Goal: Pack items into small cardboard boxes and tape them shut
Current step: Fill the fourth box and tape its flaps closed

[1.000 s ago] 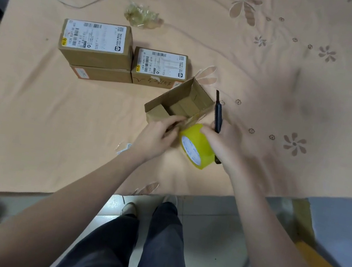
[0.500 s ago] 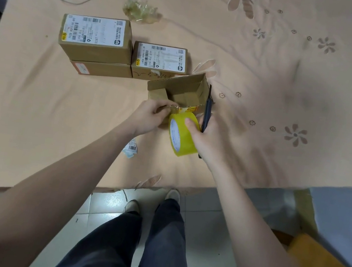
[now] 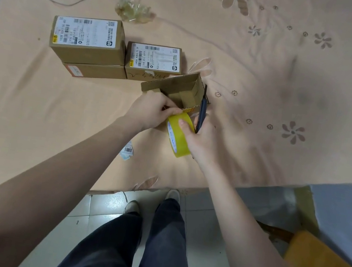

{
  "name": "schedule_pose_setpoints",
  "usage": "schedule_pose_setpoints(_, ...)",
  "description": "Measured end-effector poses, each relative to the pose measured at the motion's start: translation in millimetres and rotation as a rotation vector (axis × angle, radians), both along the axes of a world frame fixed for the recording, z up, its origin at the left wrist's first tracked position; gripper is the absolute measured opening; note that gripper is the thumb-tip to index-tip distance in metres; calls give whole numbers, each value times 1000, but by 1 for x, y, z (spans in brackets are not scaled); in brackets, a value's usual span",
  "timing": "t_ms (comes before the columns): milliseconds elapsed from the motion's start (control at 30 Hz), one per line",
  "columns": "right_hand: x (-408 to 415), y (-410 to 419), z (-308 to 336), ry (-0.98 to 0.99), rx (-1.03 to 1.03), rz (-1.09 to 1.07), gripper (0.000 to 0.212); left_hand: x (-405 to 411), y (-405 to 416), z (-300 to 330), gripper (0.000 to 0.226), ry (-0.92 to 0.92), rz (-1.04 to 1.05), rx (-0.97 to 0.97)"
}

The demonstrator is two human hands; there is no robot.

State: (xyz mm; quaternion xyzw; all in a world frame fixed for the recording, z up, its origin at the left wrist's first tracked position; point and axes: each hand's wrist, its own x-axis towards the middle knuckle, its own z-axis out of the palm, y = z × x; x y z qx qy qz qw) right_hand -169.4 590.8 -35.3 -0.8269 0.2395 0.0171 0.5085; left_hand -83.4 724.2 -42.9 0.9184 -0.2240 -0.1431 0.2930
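Left fingertips [image 3: 175, 111] pinching tape end at top of yellow packing-tape roll [image 3: 179, 135], left hand [image 3: 150, 112] touching open small brown cardboard box [image 3: 174, 92]. Right hand [image 3: 202, 137] curled round roll, also clamping dark slim cutter [image 3: 201, 112] upright against box's right wall. Box sits on peach floral tablecloth [image 3: 271, 67], just in front of labelled sealed cartons [image 3: 88, 40]. Flaps open, contents hidden. Risks: tape end slipping back onto roll or sticking crooked; cutter nicking fingers; light box sliding under pull.
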Motion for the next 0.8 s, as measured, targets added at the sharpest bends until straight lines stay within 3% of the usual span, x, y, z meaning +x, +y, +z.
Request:
schedule_pose_setpoints(167,-11,3,-4,-18,-18,14,28,-3,-3,1,39,-176,-117,209)
schedule_pose_setpoints(267,-11,4,-3,-60,-66,24,27,-5,-6,0,34,-128,-77,156)
schedule_pose_setpoints(467,-5,2,-5,-22,-7,-4,28,-12,-15,-8,23,159,214,-124)
schedule_pose_setpoints(700,3,8,-3,-25,-115,-17,29,-4,-17,-7,26,24,148,45)
schedule_pose_setpoints(800,10,10,-6,30,-149,-60,31,-6,-15,-11,25,-19,188,-2)
